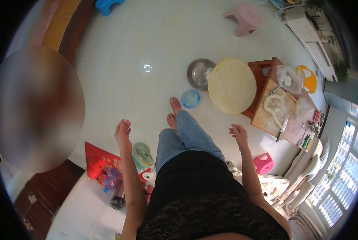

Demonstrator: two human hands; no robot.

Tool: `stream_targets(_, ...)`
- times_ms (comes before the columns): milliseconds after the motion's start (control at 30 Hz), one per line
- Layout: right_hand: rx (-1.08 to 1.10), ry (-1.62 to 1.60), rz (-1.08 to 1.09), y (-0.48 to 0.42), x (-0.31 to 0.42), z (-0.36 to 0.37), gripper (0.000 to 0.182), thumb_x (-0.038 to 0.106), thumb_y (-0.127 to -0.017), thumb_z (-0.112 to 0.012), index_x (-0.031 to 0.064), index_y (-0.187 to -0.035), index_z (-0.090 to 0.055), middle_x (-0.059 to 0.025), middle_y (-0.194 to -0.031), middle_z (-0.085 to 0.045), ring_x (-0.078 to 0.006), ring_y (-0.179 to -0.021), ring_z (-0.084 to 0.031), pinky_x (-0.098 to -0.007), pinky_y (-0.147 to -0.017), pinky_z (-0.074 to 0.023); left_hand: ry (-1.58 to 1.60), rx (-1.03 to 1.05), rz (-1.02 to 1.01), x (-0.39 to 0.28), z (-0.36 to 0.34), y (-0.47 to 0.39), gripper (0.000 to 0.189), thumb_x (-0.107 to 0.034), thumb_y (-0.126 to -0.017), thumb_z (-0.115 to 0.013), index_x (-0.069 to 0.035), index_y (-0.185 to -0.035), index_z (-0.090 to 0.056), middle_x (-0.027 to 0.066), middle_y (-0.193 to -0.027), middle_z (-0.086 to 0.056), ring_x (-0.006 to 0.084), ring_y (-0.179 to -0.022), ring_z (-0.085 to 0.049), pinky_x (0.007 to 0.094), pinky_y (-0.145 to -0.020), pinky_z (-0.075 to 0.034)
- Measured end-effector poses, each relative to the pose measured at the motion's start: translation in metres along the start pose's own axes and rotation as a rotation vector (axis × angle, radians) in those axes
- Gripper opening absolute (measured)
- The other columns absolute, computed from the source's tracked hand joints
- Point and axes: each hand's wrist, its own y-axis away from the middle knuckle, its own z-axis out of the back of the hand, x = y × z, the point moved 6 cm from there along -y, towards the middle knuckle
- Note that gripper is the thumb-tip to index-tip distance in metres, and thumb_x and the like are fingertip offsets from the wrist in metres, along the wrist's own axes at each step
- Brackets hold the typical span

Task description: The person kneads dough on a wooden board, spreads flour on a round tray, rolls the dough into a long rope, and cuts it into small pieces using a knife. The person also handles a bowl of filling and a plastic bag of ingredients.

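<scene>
My left hand (123,131) hangs in the air over the tiled floor, fingers apart and holding nothing. On the other side, my right hand (238,133) is also raised and empty, fingers loosely curled but not closed, left of the low wooden table. A floured wooden board (260,115) on that table carries a curved rope of dough (268,105) and a knife (283,128). A spoon holding something white lies by a plastic bag (293,79). Between table and feet are a large round yellow tray (232,87), a steel basin (198,73) and a blue-rimmed bowl (190,98).
Plastic stools stand about: pink (246,18), blue (107,6), yellow (309,78) and bright pink (263,163). Near my left forearm are green round containers (142,154), a purple bottle (112,177) and a red cloth (92,153). A cushioned sofa (275,187) is at lower right.
</scene>
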Motion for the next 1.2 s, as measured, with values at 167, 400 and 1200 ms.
stream_targets(167, -0.047, -0.082, 0.006, -0.060, 0.051, -0.042, 0.023, 0.017, -0.094, -0.055, 0.0034, -0.112, -0.063, -0.0071, -0.093, -0.070, -0.0123, -0.078, -0.066, -0.0264, -0.068, -0.0513, -0.080, 0.167, -0.068, -0.096, -0.099, -0.065, 0.037, -0.025, -0.097, -0.054, -0.004, -0.128, -0.054, 0.0069, -0.114, -0.065, 0.0164, -0.105, -0.061, 0.0308, -0.087, -0.045)
stream_targets(400, -0.062, -0.227, 0.103, -0.176, 0.196, -0.086, 0.023, 0.017, -0.093, -0.057, 0.0015, -0.108, -0.063, -0.0066, -0.086, -0.070, -0.0126, -0.075, -0.065, -0.0269, -0.067, -0.0514, -0.093, 0.136, -0.054, -0.197, -0.165, -0.173, 0.042, -0.025, -0.094, -0.058, -0.003, -0.130, -0.053, 0.0075, -0.116, -0.064, 0.0173, -0.106, -0.061, 0.0309, -0.088, -0.046)
stream_targets(1200, -0.747, -0.875, -0.148, -0.373, 0.410, 0.078, 0.028, 0.018, -0.094, -0.056, 0.0006, -0.116, -0.059, -0.0082, -0.095, -0.070, -0.0132, -0.080, -0.066, -0.0264, -0.070, -0.0514, -0.802, 1.082, -0.198, -0.404, -1.016, -0.238, 0.027, -0.020, -0.098, -0.052, -0.006, -0.120, -0.058, 0.0056, -0.107, -0.066, 0.0149, -0.096, -0.063, 0.0286, -0.079, -0.047)
